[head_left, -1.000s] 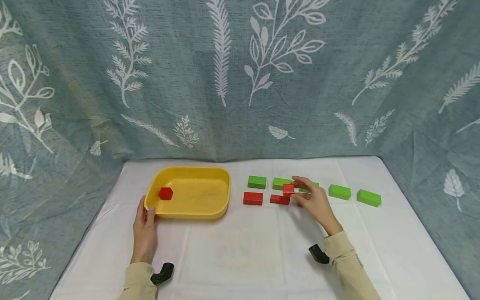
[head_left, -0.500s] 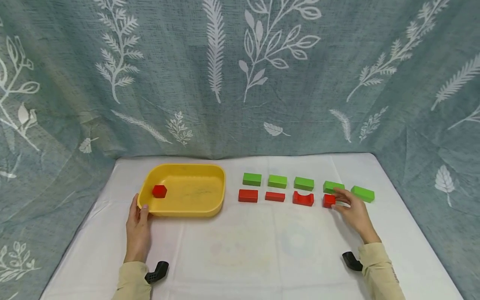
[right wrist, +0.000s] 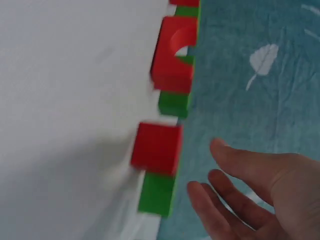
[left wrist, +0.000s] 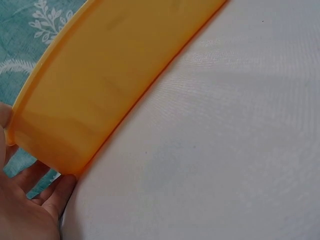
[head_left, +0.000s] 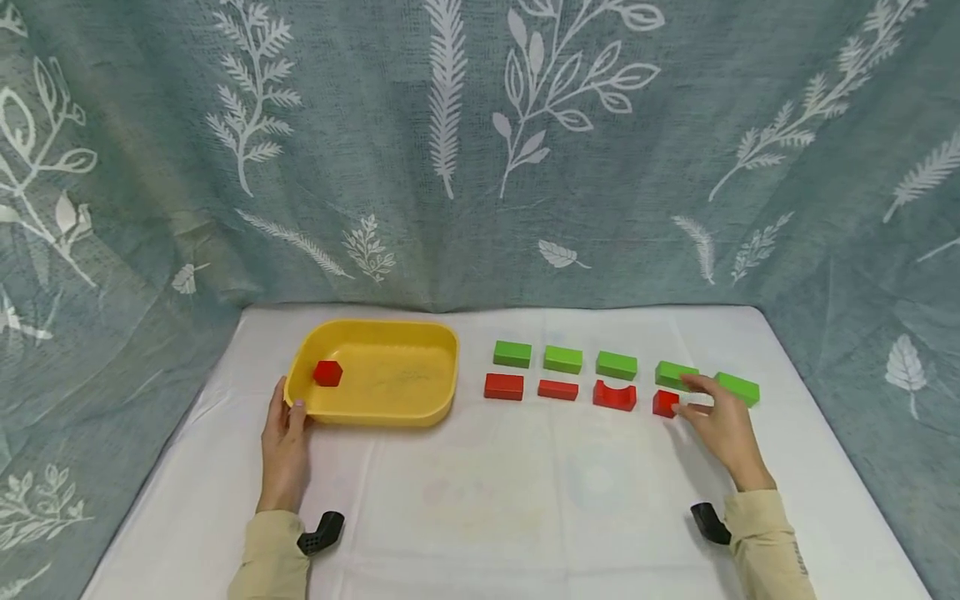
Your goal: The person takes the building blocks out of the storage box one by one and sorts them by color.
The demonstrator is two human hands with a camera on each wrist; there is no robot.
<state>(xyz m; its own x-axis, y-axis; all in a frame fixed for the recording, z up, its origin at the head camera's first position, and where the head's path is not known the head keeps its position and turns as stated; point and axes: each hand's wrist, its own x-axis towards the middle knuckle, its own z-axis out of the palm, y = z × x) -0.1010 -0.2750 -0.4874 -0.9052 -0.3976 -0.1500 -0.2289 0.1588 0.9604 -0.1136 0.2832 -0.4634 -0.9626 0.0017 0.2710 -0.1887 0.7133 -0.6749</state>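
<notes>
My left hand point(head_left: 285, 458) grips the near left corner of a yellow tray point(head_left: 397, 414), thumb over the rim and fingers at the outer wall and underside. Inside the tray, toward its left end, lies a red hexagonal block point(head_left: 327, 373). On the right, my right hand point(head_left: 726, 429) is beside a small red cube point(head_left: 664, 404) on the table. In the right wrist view its thumb and fingers stand apart, with a gap between them and the cube point(right wrist: 156, 147). Left of the cube sits a red block with a curved notch point(head_left: 614, 396).
Two more red blocks, a thicker one point(head_left: 504, 387) and a flatter one point(head_left: 558, 390), continue the front row. Behind runs a row of several green blocks, such as this one point(head_left: 512, 354). A patterned teal curtain point(head_left: 480, 250) hangs beyond the white-covered table point(head_left: 480, 517).
My right hand has carried the red cube rightward, set it at the right end of the red row, and let it go. The left hand has stayed on the tray.
</notes>
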